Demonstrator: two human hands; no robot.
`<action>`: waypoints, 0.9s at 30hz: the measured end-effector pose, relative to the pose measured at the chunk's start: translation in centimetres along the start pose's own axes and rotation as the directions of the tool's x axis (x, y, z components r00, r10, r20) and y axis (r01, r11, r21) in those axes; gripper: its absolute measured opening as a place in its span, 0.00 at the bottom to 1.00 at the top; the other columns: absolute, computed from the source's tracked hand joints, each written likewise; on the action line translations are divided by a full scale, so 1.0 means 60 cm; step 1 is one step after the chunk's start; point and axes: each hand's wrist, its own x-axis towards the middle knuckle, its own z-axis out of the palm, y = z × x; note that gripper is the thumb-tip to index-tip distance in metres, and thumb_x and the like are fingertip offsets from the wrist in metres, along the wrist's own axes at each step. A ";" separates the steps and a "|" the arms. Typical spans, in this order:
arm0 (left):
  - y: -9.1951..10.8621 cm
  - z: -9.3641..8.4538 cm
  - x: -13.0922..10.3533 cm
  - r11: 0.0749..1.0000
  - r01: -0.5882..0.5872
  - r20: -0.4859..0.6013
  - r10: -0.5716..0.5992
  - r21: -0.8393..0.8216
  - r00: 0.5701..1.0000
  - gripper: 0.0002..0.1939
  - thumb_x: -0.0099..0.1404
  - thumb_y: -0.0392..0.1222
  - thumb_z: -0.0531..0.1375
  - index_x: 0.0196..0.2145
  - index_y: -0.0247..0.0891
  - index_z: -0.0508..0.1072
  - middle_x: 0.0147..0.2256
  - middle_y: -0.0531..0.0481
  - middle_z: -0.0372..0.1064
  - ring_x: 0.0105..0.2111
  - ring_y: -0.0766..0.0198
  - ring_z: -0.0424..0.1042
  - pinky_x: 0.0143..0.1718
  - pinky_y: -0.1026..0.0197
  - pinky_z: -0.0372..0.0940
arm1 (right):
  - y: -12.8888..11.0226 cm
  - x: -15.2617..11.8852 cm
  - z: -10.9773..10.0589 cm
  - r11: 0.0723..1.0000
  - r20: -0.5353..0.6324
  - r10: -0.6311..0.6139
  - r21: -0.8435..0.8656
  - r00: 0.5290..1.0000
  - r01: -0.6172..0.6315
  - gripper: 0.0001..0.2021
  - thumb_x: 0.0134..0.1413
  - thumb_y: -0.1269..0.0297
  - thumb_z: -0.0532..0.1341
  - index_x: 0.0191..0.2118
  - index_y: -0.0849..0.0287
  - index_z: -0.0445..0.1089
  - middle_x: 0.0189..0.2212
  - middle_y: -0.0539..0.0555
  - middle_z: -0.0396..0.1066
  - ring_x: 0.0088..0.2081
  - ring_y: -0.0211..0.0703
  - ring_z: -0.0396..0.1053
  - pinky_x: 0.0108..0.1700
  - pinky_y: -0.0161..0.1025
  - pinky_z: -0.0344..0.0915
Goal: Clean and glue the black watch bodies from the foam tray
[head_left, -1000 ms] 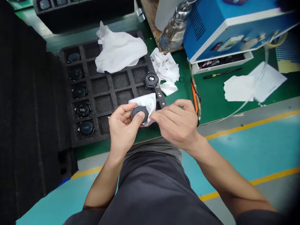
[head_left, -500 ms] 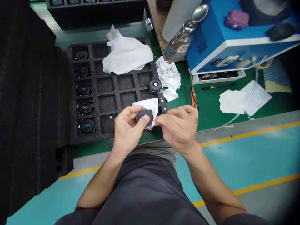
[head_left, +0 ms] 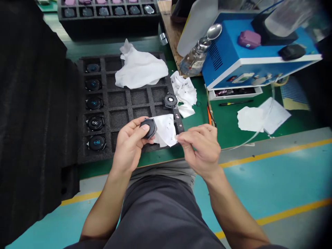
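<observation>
A round black watch case (head_left: pixel 148 128), seen without a strap, is held tilted in my left hand (head_left: pixel 129 141), thumb across its face and fingers beneath. Just right of it, a white wipe (head_left: pixel 165 128) with small dark specks lies over the near right part of the black foam tray (head_left: pixel 116 119). My right hand (head_left: pixel 201 147) is closed in a pinch at the wipe's lower right corner; what sits between the fingertips is too small to make out. Another round watch (head_left: pixel 170 100) rests on the tray's right edge.
Several watches (head_left: pixel 96 142) fill the tray's left column. A white cloth (head_left: pixel 141 67) covers its far cells, and crumpled wipes (head_left: pixel 184 90) lie beside it. Rightward stand a glass bottle (head_left: pixel 193 60), a blue machine (head_left: pixel 225 45) and a pen (head_left: pixel 236 103). Black foam (head_left: pixel 33 114) rises at left.
My left hand has drawn the watch case leftward, off the wipe, uncovering more of it. My right hand has shifted slightly right, still pinched. The camera view has tilted up a little.
</observation>
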 end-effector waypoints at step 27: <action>-0.012 -0.005 -0.005 0.987 -0.115 0.011 0.114 0.117 0.993 0.22 0.58 0.38 0.70 0.49 0.36 0.72 0.43 0.44 0.80 0.41 0.54 0.82 0.42 0.57 0.77 | 0.094 -0.050 -0.043 0.944 0.164 0.230 -0.275 0.959 -0.180 0.05 0.67 0.64 0.61 0.39 0.54 0.75 0.34 0.52 0.80 0.36 0.47 0.72 0.39 0.44 0.61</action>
